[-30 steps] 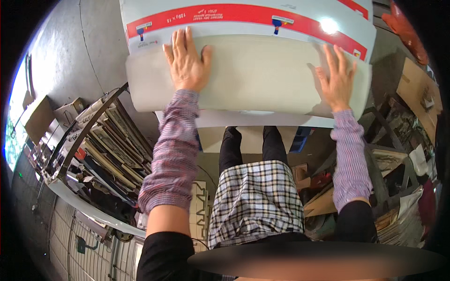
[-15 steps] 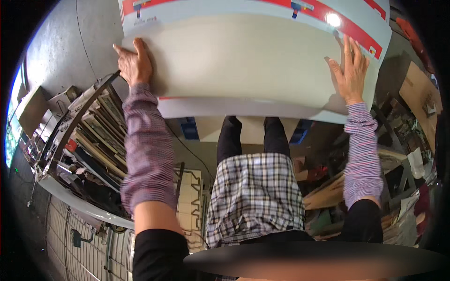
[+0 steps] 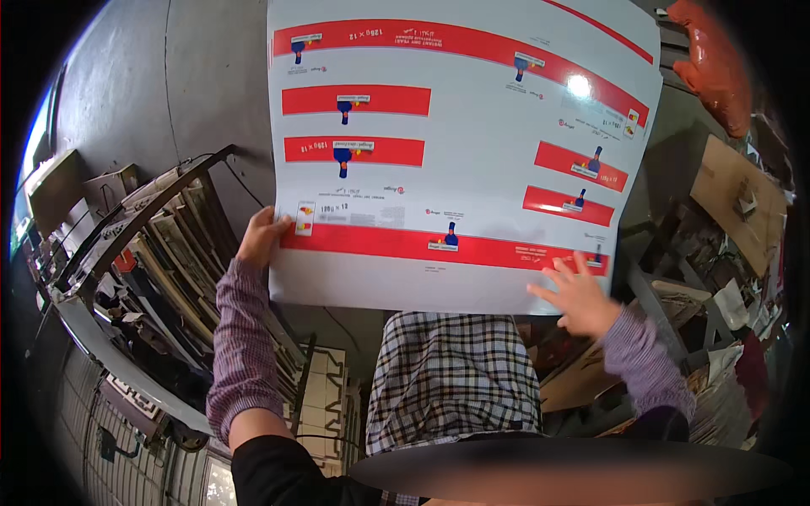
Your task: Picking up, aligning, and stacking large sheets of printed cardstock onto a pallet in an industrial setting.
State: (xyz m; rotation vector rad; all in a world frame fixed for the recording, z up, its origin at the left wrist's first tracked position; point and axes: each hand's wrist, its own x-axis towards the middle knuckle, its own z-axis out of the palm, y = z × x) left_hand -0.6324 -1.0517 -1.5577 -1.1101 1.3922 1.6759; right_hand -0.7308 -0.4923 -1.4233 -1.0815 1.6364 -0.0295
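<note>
A large white printed sheet [image 3: 472, 110] with red bands and small blue pictures spreads in front of me, its near edge above my lap. My left hand [image 3: 263, 236] grips the sheet's left edge near the lower corner, thumb on top and the other fingers mostly hidden at the edge. Over the lower right part of the sheet lies my right hand [image 3: 582, 295], its fingers spread on or just above the printed face. It holds nothing that I can see.
To the left, a metal-framed rack [image 3: 169, 244] holds many thin boards on edge. On the right are a brown cardboard piece [image 3: 738, 207], scrap paper [image 3: 731, 305] and an orange-red bundle [image 3: 713, 67]. A checked cloth [image 3: 456, 371] covers my lap.
The plain beige surface that lay on top is out of sight, and the printed face shows instead. Both hands have come nearer to my body, the left now holding the sheet's edge.
</note>
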